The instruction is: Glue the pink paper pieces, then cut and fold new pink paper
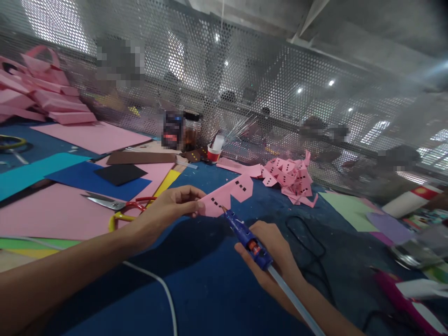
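Observation:
My left hand [182, 203] pinches the left end of a pink paper cutout [229, 190], which is marked with two short rows of small black squares. In my right hand [276, 252] is a blue hot glue gun [245, 235], its nozzle at the lower edge of the cutout beside one row of squares. Whether the tip touches the paper I cannot tell. A clear glue stick [292, 295] sticks out from the back of the gun. Left of my left hand lie scissors [121, 205] with red and yellow handles, blades open.
Coloured sheets, among them a blue sheet [80, 176], cover the left side. A pile of marked pink pieces [289, 177] lies behind the cutout. A red-and-white cup [214, 153] stands near the perforated metal screen [196, 60]. A white cable [157, 280] and a black cable [315, 247] cross the table.

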A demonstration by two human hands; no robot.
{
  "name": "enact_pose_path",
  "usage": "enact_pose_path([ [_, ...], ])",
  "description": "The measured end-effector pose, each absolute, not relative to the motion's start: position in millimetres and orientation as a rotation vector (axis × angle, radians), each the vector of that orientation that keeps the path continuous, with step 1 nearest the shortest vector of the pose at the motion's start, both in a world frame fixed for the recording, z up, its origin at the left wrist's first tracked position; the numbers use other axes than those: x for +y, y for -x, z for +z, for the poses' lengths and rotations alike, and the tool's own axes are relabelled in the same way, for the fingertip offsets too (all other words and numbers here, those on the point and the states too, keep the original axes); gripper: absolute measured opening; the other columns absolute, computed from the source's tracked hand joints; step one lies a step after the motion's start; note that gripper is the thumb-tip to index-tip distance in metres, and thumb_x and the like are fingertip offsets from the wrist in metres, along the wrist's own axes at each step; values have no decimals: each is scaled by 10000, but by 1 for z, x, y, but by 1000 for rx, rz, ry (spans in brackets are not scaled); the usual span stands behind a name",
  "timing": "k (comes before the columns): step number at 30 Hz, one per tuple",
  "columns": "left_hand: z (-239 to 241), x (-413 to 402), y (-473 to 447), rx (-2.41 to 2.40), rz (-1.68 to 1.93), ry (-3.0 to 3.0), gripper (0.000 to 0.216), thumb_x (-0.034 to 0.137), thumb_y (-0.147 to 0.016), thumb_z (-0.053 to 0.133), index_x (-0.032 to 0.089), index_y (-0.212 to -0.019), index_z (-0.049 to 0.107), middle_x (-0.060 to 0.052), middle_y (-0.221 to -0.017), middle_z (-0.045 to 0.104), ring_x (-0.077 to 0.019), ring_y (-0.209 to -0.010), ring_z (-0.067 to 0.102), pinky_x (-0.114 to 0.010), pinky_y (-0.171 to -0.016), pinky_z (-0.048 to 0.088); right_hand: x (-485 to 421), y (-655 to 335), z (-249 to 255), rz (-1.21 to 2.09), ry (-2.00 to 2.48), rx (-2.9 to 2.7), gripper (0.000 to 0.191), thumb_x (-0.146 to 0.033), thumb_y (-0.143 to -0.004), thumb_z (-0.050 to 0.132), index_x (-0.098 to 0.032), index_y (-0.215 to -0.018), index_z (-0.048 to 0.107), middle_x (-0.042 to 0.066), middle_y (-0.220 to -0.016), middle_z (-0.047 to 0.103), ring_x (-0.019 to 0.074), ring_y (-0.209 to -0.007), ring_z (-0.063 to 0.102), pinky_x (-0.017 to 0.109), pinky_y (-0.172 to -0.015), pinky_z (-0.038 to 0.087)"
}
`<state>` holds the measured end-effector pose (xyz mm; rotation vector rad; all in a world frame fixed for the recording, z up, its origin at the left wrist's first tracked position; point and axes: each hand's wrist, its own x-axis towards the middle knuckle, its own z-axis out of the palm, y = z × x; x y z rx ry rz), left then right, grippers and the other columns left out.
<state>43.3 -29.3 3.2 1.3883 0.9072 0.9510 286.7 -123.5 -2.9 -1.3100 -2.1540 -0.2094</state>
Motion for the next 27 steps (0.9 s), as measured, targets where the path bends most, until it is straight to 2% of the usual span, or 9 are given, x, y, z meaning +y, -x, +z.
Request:
enact_pose_path([
  [4, 2, -29, -44, 894, 941, -1401, 162, 251, -763, 742, 180, -905, 710, -13, -806, 664, -139, -729, 564, -261, -683, 448, -117, -291, -14, -244, 1164, -2134, 191, -346, -912, 555, -212, -776, 561, 10, -699, 594, 168, -661, 540, 302, -636, 350],
  [12, -1, -29, -42, 859, 918, -1433, 143, 262, -807, 730, 189, -927, 709, -7, -816, 666, -133, -756, 561, -253, -703, 441, -116, -292, -16, -189, 1197, -2163, 173, -330, -916, 558, -204, -797, 565, 19, -726, 595, 177, -688, 538, 307, -654, 346],
  [27, 2, -28, -43, 901, 945, -1416, 165, 264, -761, 745, 183, -901, 712, -14, -810, 662, -140, -727, 570, -256, -681, 454, -126, -284, 1, -177, 1332, -2144, 173, -305, -930, 573, -206, -789, 572, 33, -755, 616, 183, -721, 561, 305, -685, 402],
])
